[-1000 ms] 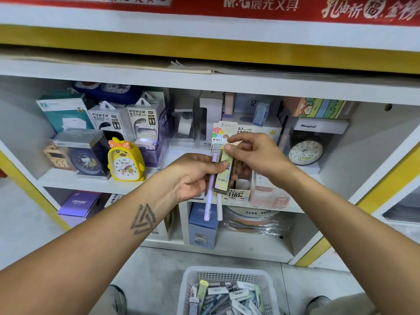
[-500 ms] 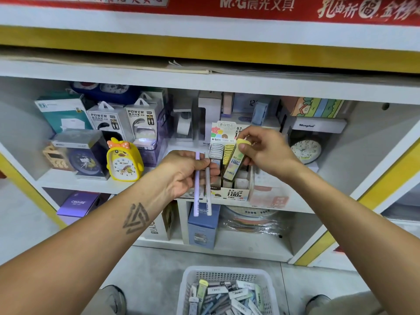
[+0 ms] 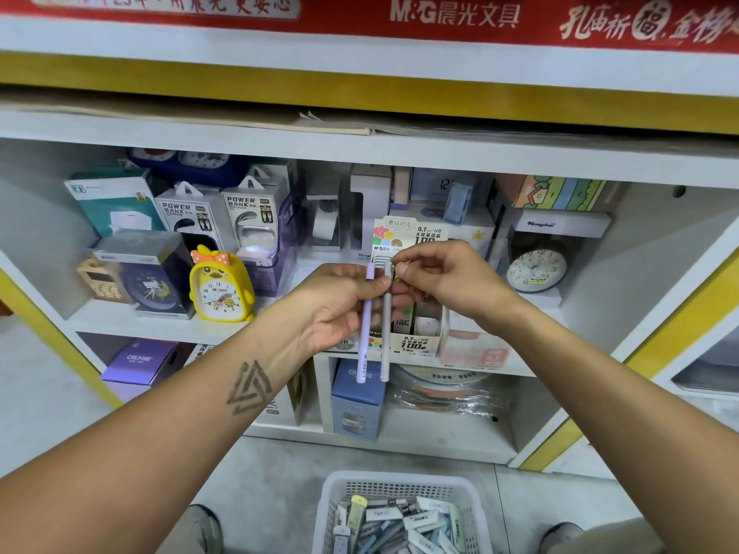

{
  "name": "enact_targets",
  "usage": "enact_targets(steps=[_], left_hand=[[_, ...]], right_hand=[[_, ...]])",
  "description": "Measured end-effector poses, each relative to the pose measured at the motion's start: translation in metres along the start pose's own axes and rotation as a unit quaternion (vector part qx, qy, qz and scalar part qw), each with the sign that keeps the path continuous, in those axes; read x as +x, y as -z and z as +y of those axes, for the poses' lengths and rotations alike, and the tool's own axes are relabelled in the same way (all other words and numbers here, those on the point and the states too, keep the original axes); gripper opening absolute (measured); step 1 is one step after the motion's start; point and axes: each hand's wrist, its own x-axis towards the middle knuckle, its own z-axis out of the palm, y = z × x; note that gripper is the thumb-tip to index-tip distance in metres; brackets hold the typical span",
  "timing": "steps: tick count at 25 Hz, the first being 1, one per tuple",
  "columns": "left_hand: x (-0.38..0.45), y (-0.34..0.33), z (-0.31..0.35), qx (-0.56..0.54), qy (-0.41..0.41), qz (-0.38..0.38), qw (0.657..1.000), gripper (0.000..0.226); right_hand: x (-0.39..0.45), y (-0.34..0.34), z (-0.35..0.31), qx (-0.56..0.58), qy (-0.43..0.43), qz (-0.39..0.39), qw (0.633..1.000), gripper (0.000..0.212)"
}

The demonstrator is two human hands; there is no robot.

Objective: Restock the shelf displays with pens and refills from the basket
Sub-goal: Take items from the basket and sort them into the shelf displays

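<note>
My left hand [image 3: 336, 309] grips two pens upright in front of the middle shelf: a purple pen [image 3: 364, 345] and, just right of it, a grey pen [image 3: 386, 341]. The thumb and forefinger of my right hand [image 3: 444, 277] pinch the top end of the grey pen. Behind both hands stands a cardboard display box of 0.7 mm lead refills [image 3: 418, 343] with a tall header card [image 3: 404, 233]; refill cases stand in it, partly hidden by my fingers. Below, on the floor, a white plastic basket [image 3: 400, 483] holds several pens and refill cases.
Boxed power banks [image 3: 188, 217], a yellow chick alarm clock [image 3: 220, 285] and a boxed dark clock [image 3: 152, 273] fill the shelf's left part. A round white clock [image 3: 536, 269] stands at the right. The lower shelf holds a blue box [image 3: 356, 397] and a purple box [image 3: 140, 361].
My right hand carried a yellow-green refill case to the display box, no longer holds it, and has moved left onto the grey pen. My left hand raised the two pens slightly.
</note>
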Motion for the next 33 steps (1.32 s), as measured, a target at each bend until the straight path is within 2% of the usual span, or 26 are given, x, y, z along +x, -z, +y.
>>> enact_targets(steps=[2, 8, 10, 12, 15, 17, 19, 23, 24, 27, 30, 33], left_hand=[[0.000, -0.004, 0.000, 0.000, -0.002, -0.023, 1.000, 0.030], [0.001, -0.014, -0.004, 0.028, -0.014, -0.065, 0.997, 0.017], [0.001, -0.019, -0.006, 0.042, -0.017, -0.067, 0.997, 0.018], [0.002, -0.023, -0.007, 0.071, -0.014, -0.078, 0.994, 0.022], [0.002, -0.023, -0.010, 0.137, 0.023, -0.083, 0.987, 0.024], [0.003, -0.021, -0.012, 0.163, 0.037, -0.063, 0.984, 0.018], [0.006, -0.020, -0.012, 0.151, 0.030, -0.031, 0.988, 0.015], [0.013, -0.023, -0.009, 0.067, -0.002, 0.012, 0.998, 0.023], [0.014, -0.025, -0.010, 0.051, -0.008, 0.010, 0.999, 0.022], [0.014, -0.032, -0.013, 0.032, -0.014, -0.001, 0.999, 0.019], [0.015, -0.034, -0.016, 0.015, -0.018, -0.008, 1.000, 0.021], [0.017, -0.036, -0.017, 0.006, -0.020, -0.014, 1.000, 0.026]], right_hand=[[-0.002, -0.001, -0.003, 0.076, -0.035, -0.022, 0.996, 0.012], [-0.002, 0.010, -0.001, 0.089, -0.025, -0.052, 0.994, 0.015], [-0.003, 0.012, -0.001, 0.101, -0.030, -0.051, 0.993, 0.009], [-0.003, 0.017, -0.002, 0.147, -0.035, -0.015, 0.988, 0.005], [0.001, 0.036, -0.002, 0.251, -0.033, 0.091, 0.963, 0.010], [0.001, 0.053, 0.000, 0.261, -0.011, 0.160, 0.952, 0.010], [-0.001, 0.070, 0.004, 0.190, 0.030, 0.227, 0.955, 0.010], [-0.004, 0.090, 0.010, -0.073, 0.117, 0.303, 0.943, 0.008], [-0.004, 0.091, 0.012, -0.118, 0.126, 0.301, 0.938, 0.010], [-0.004, 0.085, 0.019, -0.162, 0.123, 0.255, 0.945, 0.012], [-0.002, 0.087, 0.026, -0.271, 0.125, 0.243, 0.923, 0.015], [-0.004, 0.096, 0.036, -0.303, 0.089, 0.234, 0.920, 0.016]])
